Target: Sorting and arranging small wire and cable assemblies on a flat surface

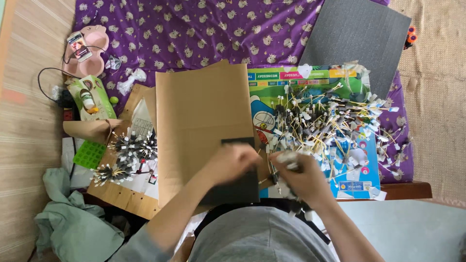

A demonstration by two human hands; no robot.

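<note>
My left hand (232, 162) rests with curled fingers on a dark foam block (237, 187) that lies on a brown cardboard sheet (204, 111). My right hand (300, 175) is closed around a bunch of thin sticks with grey foam and white paper tags (290, 160). Just to the right, a big loose heap of the same tagged sticks (330, 121) covers a colourful cartoon board (264, 104).
Bundles of tagged sticks (127, 151) lie at the left on a wooden board (121, 196). A green carton (91, 98), a green tray (89, 154), a phone on a pink dish (79, 46), a grey foam sheet (357, 39) and green cloth (73, 223) surround the work area.
</note>
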